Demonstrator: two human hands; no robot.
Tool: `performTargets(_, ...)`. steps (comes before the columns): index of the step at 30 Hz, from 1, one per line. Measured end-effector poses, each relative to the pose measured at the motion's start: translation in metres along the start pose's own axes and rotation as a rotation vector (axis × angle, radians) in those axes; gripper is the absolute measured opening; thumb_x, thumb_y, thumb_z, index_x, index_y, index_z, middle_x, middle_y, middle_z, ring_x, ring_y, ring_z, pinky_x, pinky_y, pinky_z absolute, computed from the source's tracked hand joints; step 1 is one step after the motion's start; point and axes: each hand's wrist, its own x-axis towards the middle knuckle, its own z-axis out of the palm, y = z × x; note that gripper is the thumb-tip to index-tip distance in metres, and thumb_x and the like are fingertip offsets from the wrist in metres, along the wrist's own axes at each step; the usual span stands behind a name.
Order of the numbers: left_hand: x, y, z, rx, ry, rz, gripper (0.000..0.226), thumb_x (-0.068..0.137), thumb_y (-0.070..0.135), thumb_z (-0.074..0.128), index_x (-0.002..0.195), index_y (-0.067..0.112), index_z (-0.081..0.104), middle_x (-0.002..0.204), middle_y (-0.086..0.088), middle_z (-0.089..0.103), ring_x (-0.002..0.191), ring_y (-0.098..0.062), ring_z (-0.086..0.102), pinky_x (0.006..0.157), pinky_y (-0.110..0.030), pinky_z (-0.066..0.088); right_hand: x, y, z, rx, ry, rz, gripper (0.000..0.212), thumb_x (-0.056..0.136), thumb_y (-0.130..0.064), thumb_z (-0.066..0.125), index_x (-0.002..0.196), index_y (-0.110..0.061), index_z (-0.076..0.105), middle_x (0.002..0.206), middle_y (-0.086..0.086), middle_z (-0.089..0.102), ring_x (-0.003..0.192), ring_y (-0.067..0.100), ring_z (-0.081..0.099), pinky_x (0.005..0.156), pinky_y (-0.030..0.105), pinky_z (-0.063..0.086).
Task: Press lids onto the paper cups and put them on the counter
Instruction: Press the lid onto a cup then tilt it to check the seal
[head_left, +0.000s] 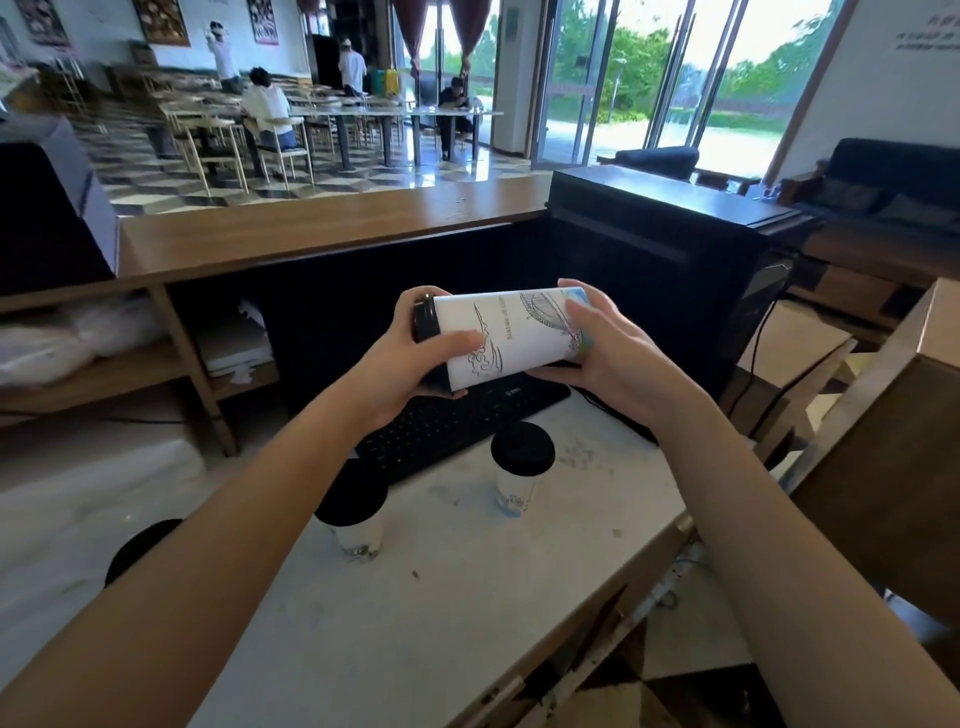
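A white paper cup (511, 332) with line drawings lies sideways in the air between both hands. Its black lid (425, 318) sits on the left end. My left hand (410, 358) curls round the lid end, thumb on the cup wall. My right hand (597, 343) grips the cup's base end. Below, two lidded cups stand upright on the white worktop (467, 597): one (521, 467) in the middle and one (352, 512) partly behind my left forearm. Another black lid (137, 548) shows at the left edge, under my left arm.
A black keyboard (457, 423) lies on the worktop under the held cup. A raised wooden counter (322, 228) runs across behind it, with a black box (670, 249) at its right end. A brown cabinet (883, 441) stands to the right.
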Motion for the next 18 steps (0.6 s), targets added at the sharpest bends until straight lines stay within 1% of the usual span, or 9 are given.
performTargets(2,-0.002,-0.008,0.003,0.201,0.084,0.183,0.058,0.073,0.017,0.078,0.113,0.031,0.039,0.107,0.005,0.052,0.098,-0.016,0.060,0.068,-0.028,0.058,0.005,-0.001,0.005,-0.056,0.060,0.088,0.056,0.091,-0.056,0.045,0.133,-0.019,0.044,0.126,0.014,0.059,0.115,0.029,0.061,0.086,0.045,0.056)
performTargets(4,-0.004,-0.014,0.003,0.441,0.138,0.393,0.062,0.073,0.020,0.078,0.116,0.031,0.035,0.111,0.007,0.047,0.103,-0.011,0.054,0.074,-0.019,0.054,0.007,-0.003,0.010,-0.117,0.084,0.118,0.060,0.088,-0.062,0.042,0.131,-0.020,0.045,0.120,0.014,0.062,0.108,0.028,0.064,0.084,0.045,0.057)
performTargets(7,-0.004,-0.021,-0.001,0.592,0.114,0.646,0.068,0.067,0.029,0.077,0.120,0.025,0.034,0.124,0.000,0.039,0.112,-0.010,0.045,0.085,-0.011,0.043,0.009,-0.006,0.017,-0.082,0.129,0.085,0.044,0.089,-0.047,0.056,0.122,-0.019,0.049,0.110,0.012,0.059,0.102,0.024,0.065,0.083,0.046,0.058)
performTargets(10,-0.002,-0.020,-0.006,0.656,0.079,0.727,0.072,0.065,0.034,0.075,0.123,0.025,0.033,0.128,-0.001,0.035,0.118,-0.012,0.042,0.093,-0.008,0.037,0.009,-0.006,0.019,-0.012,0.172,0.007,0.034,0.089,-0.033,0.062,0.117,-0.015,0.055,0.107,0.011,0.060,0.098,0.022,0.063,0.083,0.046,0.058)
performTargets(12,0.000,-0.016,-0.013,0.651,0.020,0.665,0.080,0.065,0.040,0.074,0.129,0.034,0.027,0.137,0.002,0.031,0.126,-0.009,0.038,0.097,-0.011,0.038,0.008,-0.004,0.020,0.012,0.180,-0.054,0.030,0.089,-0.029,0.062,0.115,-0.016,0.056,0.106,0.010,0.061,0.098,0.020,0.062,0.084,0.045,0.057)
performTargets(13,0.000,-0.011,-0.015,0.603,-0.016,0.576,0.084,0.065,0.045,0.073,0.132,0.041,0.022,0.143,0.003,0.028,0.129,-0.008,0.036,0.097,-0.013,0.040,0.007,-0.004,0.019,0.014,0.176,-0.083,0.029,0.090,-0.027,0.062,0.116,-0.017,0.055,0.106,0.009,0.061,0.097,0.019,0.062,0.084,0.043,0.057)
performTargets(15,-0.002,0.000,-0.017,0.368,-0.060,0.338,0.083,0.065,0.058,0.067,0.132,0.051,0.019,0.147,0.007,0.030,0.130,-0.010,0.038,0.091,-0.021,0.048,0.005,-0.005,0.018,0.005,0.163,-0.137,0.032,0.091,-0.023,0.060,0.121,-0.019,0.052,0.102,0.005,0.064,0.095,0.015,0.064,0.086,0.041,0.057)
performTargets(16,-0.002,0.004,-0.019,0.213,-0.073,0.212,0.077,0.066,0.064,0.063,0.132,0.050,0.025,0.143,0.008,0.038,0.129,-0.014,0.043,0.088,-0.029,0.051,0.004,-0.007,0.018,0.000,0.144,-0.164,0.032,0.091,-0.021,0.059,0.123,-0.021,0.051,0.101,0.003,0.064,0.093,0.014,0.064,0.087,0.041,0.056)
performTargets(18,-0.001,0.012,-0.024,-0.045,-0.146,-0.010,0.061,0.072,0.064,0.057,0.126,0.037,0.046,0.135,0.000,0.051,0.124,-0.027,0.052,0.081,-0.048,0.055,0.003,-0.013,0.016,-0.005,0.072,-0.220,0.032,0.092,-0.018,0.058,0.122,-0.025,0.050,0.100,0.002,0.064,0.092,0.013,0.064,0.090,0.042,0.055)
